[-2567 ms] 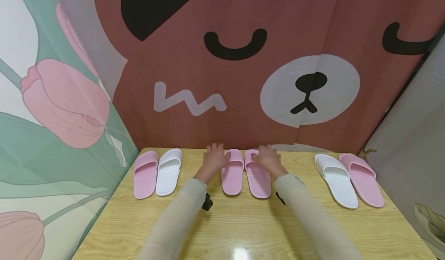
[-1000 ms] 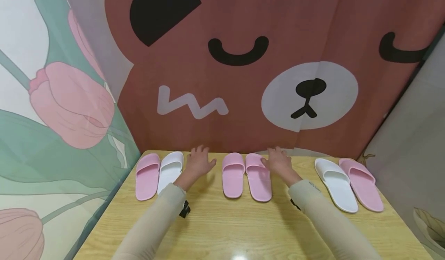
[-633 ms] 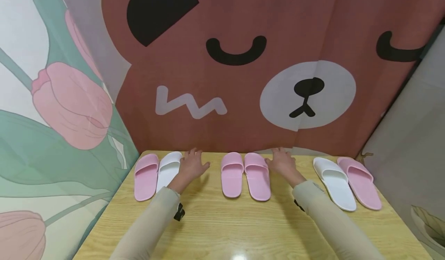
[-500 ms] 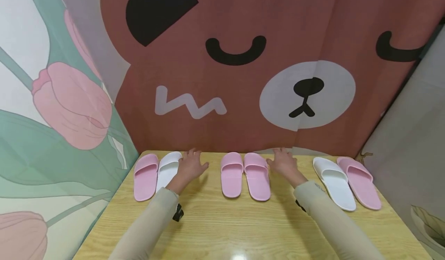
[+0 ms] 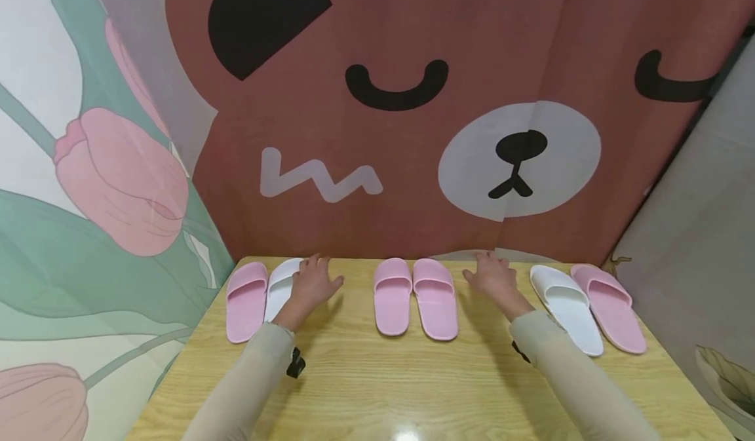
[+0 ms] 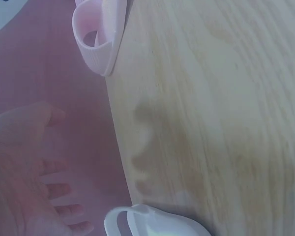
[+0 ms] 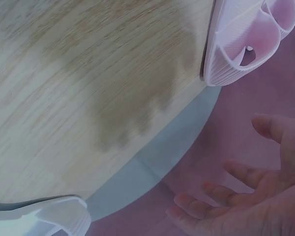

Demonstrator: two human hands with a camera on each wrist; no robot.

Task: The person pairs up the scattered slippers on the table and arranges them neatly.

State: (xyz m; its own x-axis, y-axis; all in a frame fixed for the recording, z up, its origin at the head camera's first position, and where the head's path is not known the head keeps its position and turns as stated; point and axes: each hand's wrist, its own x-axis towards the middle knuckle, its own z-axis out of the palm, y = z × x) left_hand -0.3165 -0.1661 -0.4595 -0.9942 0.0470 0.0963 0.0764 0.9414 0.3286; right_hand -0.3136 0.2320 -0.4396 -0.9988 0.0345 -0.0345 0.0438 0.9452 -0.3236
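Two pink slippers, a left one (image 5: 392,297) and a right one (image 5: 436,300), lie side by side mid-table, toes to the back. My left hand (image 5: 312,287) hovers with spread fingers over the right edge of a white slipper (image 5: 278,293), partly hiding it; a pink slipper (image 5: 246,303) lies left of that. My right hand (image 5: 494,278), fingers apart, is raised between the middle pair and another white slipper (image 5: 569,313), which has a pink slipper (image 5: 610,310) on its right. Both wrist views show palms holding nothing, above the table surface.
The slippers stand along the back edge of a wooden table (image 5: 377,382). Behind it hangs a brown bear-print curtain (image 5: 407,218). A tulip-print curtain (image 5: 130,185) closes the left side, a grey one (image 5: 690,231) the right.
Both hands were on the middle pink slippers, then came off them and moved apart, left hand leftward to the white slipper, right hand rightward. The slippers look unmoved.
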